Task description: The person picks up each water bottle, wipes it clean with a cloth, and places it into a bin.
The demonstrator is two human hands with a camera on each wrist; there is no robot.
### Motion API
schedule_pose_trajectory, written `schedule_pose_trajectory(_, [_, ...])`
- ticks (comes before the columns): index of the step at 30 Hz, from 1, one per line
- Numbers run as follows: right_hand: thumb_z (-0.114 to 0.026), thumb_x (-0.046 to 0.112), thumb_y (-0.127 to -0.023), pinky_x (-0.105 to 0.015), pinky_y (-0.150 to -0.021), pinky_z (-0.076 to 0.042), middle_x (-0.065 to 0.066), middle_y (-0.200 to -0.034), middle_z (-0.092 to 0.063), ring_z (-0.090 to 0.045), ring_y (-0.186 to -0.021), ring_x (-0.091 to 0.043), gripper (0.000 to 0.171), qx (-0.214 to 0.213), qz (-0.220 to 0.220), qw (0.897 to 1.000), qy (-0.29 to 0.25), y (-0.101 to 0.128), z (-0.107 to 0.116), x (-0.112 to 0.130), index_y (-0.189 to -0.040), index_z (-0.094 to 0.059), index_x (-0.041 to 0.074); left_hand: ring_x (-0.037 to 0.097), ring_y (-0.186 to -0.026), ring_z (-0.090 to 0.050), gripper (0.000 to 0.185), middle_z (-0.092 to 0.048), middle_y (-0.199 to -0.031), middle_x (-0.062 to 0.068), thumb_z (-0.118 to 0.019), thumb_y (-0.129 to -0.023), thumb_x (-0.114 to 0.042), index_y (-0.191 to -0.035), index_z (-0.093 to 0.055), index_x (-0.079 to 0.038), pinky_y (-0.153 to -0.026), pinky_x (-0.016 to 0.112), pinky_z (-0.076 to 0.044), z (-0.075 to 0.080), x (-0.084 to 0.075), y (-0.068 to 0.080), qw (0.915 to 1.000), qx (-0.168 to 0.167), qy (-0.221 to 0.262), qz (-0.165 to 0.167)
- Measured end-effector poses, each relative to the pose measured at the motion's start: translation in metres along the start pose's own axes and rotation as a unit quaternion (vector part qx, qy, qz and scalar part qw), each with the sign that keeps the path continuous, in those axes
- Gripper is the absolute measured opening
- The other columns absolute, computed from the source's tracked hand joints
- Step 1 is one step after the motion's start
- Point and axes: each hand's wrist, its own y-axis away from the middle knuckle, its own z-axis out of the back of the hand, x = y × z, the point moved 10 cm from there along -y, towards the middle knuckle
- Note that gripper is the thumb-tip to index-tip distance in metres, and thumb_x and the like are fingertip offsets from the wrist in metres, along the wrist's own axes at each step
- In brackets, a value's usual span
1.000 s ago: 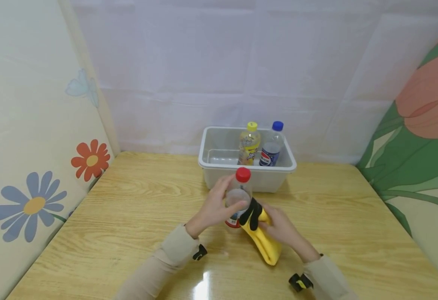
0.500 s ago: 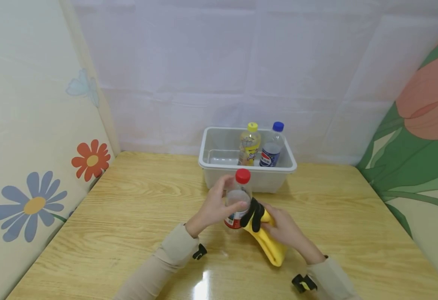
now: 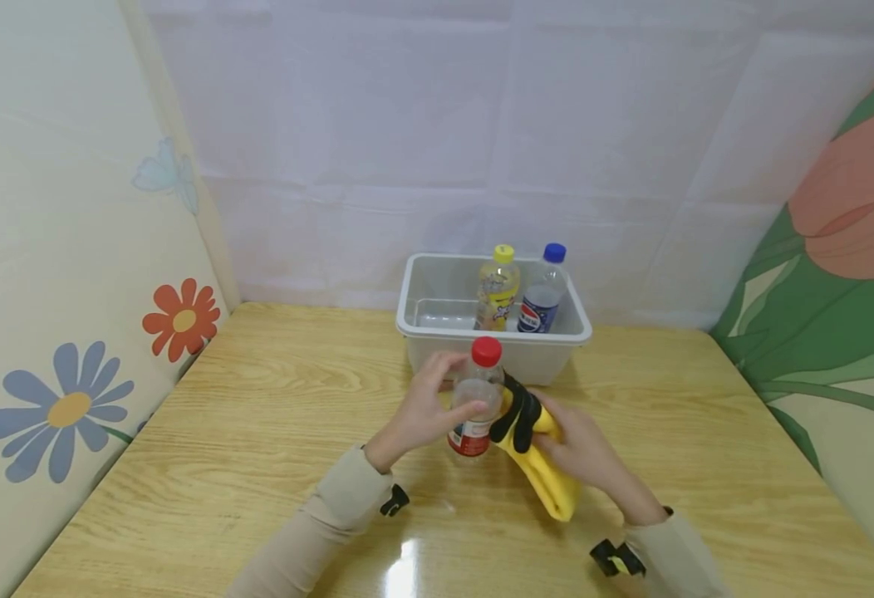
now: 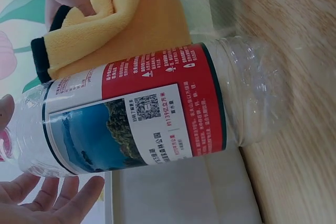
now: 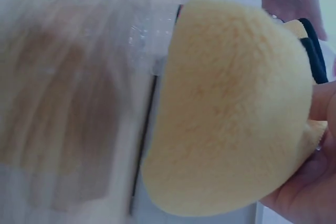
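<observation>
Bottle: a clear plastic bottle (image 3: 476, 397) with a red cap (image 3: 486, 350) and a red-and-white label (image 4: 142, 119) stands upright near the middle of the tabletop (image 3: 243, 432), just in front of the bin.
Left hand: the left hand (image 3: 425, 404) wraps the upper body of the bottle, fingers curled around its left side and thumb across the front.
Cloth: a yellow cloth with a black edge (image 3: 532, 440) is pressed against the bottle's right side, at and above the label; its tail hangs down toward the tabletop.
Right hand: the right hand (image 3: 582, 453) grips the bunched cloth, fingers closed into its folds; the right wrist view shows the fluffy yellow pad (image 5: 236, 108) filling the picture, with a fingertip at its edge.
Bin: a pale grey plastic bin (image 3: 437, 330) sits just behind the bottle, against the back wall.
In the bin: a bottle with a yellow cap (image 3: 497, 286) and a bottle with a blue cap (image 3: 543, 291) stand side by side at its right end.
Surroundings: flower-printed panels (image 3: 71, 399) stand at either side of the tabletop.
</observation>
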Motion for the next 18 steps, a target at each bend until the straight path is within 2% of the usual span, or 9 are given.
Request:
schedule_pose_trajectory(7, [-0.067,-0.009,-0.07,-0.046,-0.075,-0.05,-0.023,-0.11,-0.06,-0.058,-0.092,-0.032,0.057,-0.017,0.012,1.0,0.0,-0.002,0.013,0.004,-0.124,-0.048,-0.004,0.025,-0.105,-0.05,0.059,-0.05,-0.117,0.015,-0.071,-0.079,-0.017,-0.127,-0.043,0.004,-0.082,0.031,-0.052,0.002,-0.002,0.0,0.9997,0.003,0.005,-0.024])
schedule_pose_trajectory(10, [-0.066,-0.009,-0.07,-0.04,-0.067,-0.05,-0.022,-0.104,-0.06,-0.058,-0.08,-0.027,0.057,-0.024,0.005,1.0,-0.015,-0.004,0.019,0.004,-0.123,-0.046,-0.003,0.027,-0.106,-0.051,0.06,-0.05,-0.119,0.017,-0.071,-0.079,-0.016,-0.128,-0.042,0.004,-0.082,0.031,-0.052,0.002,-0.002,0.0,0.9995,0.004,0.016,-0.025])
schedule_pose_trajectory(14, [-0.065,-0.008,-0.071,-0.028,-0.055,-0.043,-0.015,-0.092,-0.06,-0.049,-0.067,-0.016,0.056,-0.031,-0.01,0.999,-0.034,-0.006,0.025,0.003,-0.123,-0.044,-0.001,0.028,-0.107,-0.052,0.058,-0.052,-0.12,0.018,-0.07,-0.08,-0.014,-0.127,-0.042,0.004,-0.083,0.035,-0.052,0.003,0.0,0.0,0.9993,0.007,0.03,-0.023])
schedule_pose_trajectory(18, [-0.064,-0.007,-0.074,-0.027,-0.053,-0.044,-0.012,-0.089,-0.059,-0.048,-0.066,-0.014,0.054,-0.037,-0.006,0.998,-0.044,-0.01,0.029,0.007,-0.123,-0.045,0.0,0.028,-0.108,-0.052,0.054,-0.053,-0.119,0.017,-0.07,-0.08,-0.013,-0.124,-0.043,0.003,-0.083,0.036,-0.051,0.004,0.0,0.001,0.999,0.01,0.036,-0.026])
